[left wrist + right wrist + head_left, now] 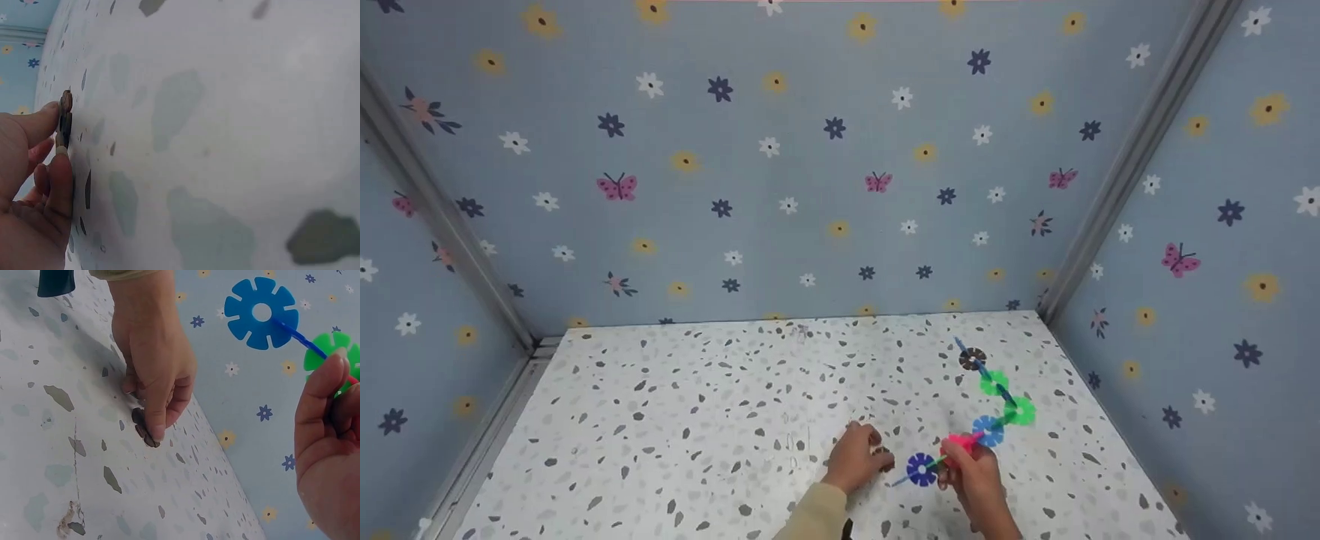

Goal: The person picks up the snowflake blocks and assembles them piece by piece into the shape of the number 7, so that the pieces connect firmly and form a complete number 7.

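A chain of interlocking plastic discs (994, 409) is gripped at its near end by the right hand (975, 480), whose fingers are curled round a pink disc (960, 444); a dark blue disc (921, 469) sticks out towards the left hand, and the rest of the chain runs away over a light blue disc (987, 430) and two green discs (1009, 397) to a brown disc (972, 358) near the back of the speckled tabletop (675, 420). A separate small brown disc (144, 430), lying on the tabletop just left of the chain, is pinched between thumb and fingertips of the left hand (856, 456), which is pressed down against the surface. Flower-patterned blue walls (810, 150) enclose the tabletop.
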The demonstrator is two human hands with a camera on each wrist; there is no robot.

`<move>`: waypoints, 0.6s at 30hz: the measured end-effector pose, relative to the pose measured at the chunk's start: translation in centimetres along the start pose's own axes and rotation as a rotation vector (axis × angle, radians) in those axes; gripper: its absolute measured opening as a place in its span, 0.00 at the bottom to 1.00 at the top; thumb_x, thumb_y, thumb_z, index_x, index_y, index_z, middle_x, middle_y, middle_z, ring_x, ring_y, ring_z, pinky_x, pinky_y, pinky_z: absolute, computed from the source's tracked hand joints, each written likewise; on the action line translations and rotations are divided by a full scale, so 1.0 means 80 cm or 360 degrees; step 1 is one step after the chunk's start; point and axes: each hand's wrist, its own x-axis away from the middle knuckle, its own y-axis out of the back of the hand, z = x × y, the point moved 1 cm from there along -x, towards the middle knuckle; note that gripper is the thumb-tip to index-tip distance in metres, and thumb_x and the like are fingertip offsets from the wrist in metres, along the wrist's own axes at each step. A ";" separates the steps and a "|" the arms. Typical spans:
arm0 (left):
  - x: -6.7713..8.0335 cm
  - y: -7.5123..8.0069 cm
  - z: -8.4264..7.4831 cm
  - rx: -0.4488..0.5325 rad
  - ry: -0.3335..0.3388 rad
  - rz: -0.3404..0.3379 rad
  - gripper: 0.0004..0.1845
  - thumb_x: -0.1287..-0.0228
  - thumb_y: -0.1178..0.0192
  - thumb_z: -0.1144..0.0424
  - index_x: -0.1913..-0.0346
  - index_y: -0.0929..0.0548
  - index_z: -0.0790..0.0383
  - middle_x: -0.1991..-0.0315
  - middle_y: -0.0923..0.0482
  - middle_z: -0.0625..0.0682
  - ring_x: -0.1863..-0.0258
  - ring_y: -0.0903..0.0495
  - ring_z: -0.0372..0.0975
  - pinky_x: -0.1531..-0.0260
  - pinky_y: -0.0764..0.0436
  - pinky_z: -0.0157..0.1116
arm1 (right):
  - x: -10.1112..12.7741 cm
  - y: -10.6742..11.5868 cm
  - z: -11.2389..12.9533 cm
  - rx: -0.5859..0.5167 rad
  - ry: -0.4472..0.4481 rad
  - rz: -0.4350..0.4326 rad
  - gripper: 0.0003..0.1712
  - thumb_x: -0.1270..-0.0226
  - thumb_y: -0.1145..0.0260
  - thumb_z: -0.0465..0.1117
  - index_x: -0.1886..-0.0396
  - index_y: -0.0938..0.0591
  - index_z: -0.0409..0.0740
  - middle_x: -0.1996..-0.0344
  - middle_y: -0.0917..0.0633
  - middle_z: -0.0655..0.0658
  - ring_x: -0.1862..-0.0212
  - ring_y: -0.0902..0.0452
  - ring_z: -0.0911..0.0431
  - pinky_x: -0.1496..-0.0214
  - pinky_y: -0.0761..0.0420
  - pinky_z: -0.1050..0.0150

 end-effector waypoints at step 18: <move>0.076 0.018 0.019 0.0867 0.0263 -0.0016 0.11 0.47 0.36 0.66 0.61 0.23 0.64 0.73 0.23 0.50 0.78 0.24 0.37 0.79 0.22 0.35 | -0.030 -0.017 -0.028 -0.0132 0.0186 -0.0120 0.20 0.45 0.32 0.46 0.70 0.30 0.36 0.85 0.26 0.43 0.83 0.30 0.55 0.79 0.24 0.66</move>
